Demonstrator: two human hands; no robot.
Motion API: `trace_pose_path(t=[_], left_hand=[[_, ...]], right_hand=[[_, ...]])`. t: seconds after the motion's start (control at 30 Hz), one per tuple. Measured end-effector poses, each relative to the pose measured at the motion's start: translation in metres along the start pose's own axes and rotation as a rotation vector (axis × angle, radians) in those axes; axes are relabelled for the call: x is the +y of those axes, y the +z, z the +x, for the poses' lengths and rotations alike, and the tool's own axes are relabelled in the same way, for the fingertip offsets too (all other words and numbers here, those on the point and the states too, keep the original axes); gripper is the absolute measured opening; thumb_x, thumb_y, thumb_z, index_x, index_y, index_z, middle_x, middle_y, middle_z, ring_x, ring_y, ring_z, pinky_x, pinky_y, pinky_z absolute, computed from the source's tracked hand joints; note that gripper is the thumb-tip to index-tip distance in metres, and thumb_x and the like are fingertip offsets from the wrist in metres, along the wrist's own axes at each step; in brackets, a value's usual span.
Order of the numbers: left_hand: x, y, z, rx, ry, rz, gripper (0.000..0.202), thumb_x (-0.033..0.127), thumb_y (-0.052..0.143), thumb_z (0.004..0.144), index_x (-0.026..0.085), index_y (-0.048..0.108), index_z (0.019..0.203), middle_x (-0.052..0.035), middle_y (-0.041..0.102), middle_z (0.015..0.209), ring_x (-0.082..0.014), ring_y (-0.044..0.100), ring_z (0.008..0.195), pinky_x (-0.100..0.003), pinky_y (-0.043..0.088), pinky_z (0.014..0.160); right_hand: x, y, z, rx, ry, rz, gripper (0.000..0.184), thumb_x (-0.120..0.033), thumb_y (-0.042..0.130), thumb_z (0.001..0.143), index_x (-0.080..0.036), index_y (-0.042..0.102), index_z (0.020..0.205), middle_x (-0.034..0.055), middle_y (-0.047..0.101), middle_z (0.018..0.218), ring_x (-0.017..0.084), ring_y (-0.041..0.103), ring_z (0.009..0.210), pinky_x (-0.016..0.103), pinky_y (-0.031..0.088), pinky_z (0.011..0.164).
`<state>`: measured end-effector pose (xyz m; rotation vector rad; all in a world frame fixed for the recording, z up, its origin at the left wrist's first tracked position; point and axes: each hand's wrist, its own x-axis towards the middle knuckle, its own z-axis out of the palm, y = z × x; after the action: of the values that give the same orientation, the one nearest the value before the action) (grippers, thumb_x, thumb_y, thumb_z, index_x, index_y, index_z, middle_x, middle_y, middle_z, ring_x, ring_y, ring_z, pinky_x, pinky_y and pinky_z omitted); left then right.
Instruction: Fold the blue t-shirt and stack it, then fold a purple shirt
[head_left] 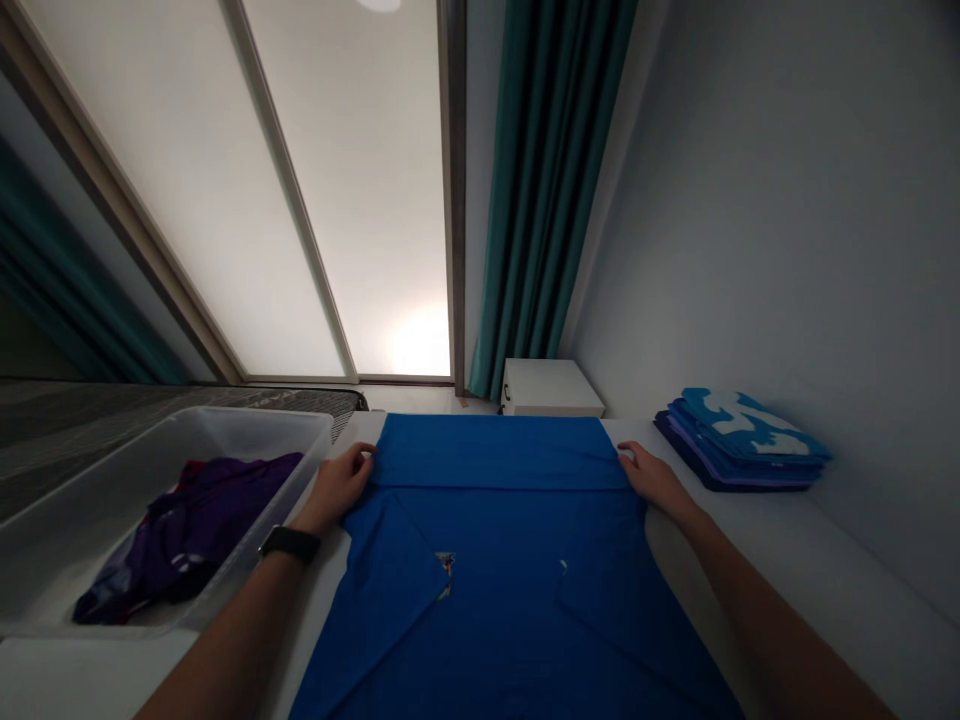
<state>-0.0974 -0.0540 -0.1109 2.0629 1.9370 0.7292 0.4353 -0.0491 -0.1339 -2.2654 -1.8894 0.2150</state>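
A blue T-shirt (502, 600) lies spread on the white table in front of me. Its far end is turned over into a straight, wide band, and the side parts look folded inward. Small bits of a coloured print show near its middle. At the left end of the band, my left hand (343, 485) has its fingers closed on the fabric's edge; a dark watch is on that wrist. My right hand (654, 475) pinches the opposite edge of the band. The fingertips are partly hidden against the cloth on both sides.
To the left stands a clear plastic bin (172, 420) with crumpled purple and red clothes (202, 530) inside. A stack of folded clothes (742, 440), light blue on top, sits at the right by the wall. Beyond the table are a white cabinet (551, 385) and a teal curtain (555, 200).
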Motion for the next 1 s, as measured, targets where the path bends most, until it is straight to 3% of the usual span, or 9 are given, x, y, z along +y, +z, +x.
trace_pose_path(t=[0.27,0.53,0.77,1.0], left_hand=[[-0.004,0.001,0.002,-0.026,0.002,0.01,0.039,0.04,0.037,0.084,0.019,0.06,0.107,0.0011,0.059,0.067,-0.0181,0.06,0.066,-0.026,0.042,0.062],[-0.002,-0.001,0.006,-0.04,-0.033,-0.041,0.045,0.049,0.036,0.085,0.019,0.06,0.108,0.0006,0.061,0.068,-0.019,0.061,0.068,-0.027,0.045,0.062],[-0.005,0.001,0.032,-0.059,-0.101,-0.026,0.048,0.048,0.04,0.083,0.019,0.061,0.113,-0.003,0.069,0.083,-0.0212,0.066,0.078,-0.028,0.048,0.068],[0.004,0.007,0.067,-0.061,-0.244,0.092,0.038,0.032,0.042,0.086,0.02,0.066,0.112,-0.0067,0.072,0.103,-0.024,0.066,0.097,-0.032,0.047,0.081]], right_hand=[[0.001,0.002,0.006,0.0,-0.107,-0.029,0.036,-0.031,0.036,0.096,-0.019,0.051,0.127,0.0065,0.071,0.088,0.023,0.065,0.081,0.028,0.039,0.068],[-0.001,-0.007,0.009,-0.061,-0.036,0.028,0.04,-0.033,0.043,0.093,-0.02,0.051,0.13,0.004,0.067,0.081,0.021,0.063,0.077,0.026,0.036,0.061],[-0.008,-0.008,0.03,-0.052,0.037,0.095,0.033,-0.036,0.044,0.092,-0.021,0.06,0.117,0.0043,0.07,0.086,0.02,0.063,0.078,0.026,0.037,0.063],[-0.013,0.0,0.057,-0.02,0.073,0.13,0.029,-0.034,0.046,0.09,-0.022,0.062,0.111,0.0042,0.072,0.091,0.02,0.065,0.082,0.025,0.04,0.065]])
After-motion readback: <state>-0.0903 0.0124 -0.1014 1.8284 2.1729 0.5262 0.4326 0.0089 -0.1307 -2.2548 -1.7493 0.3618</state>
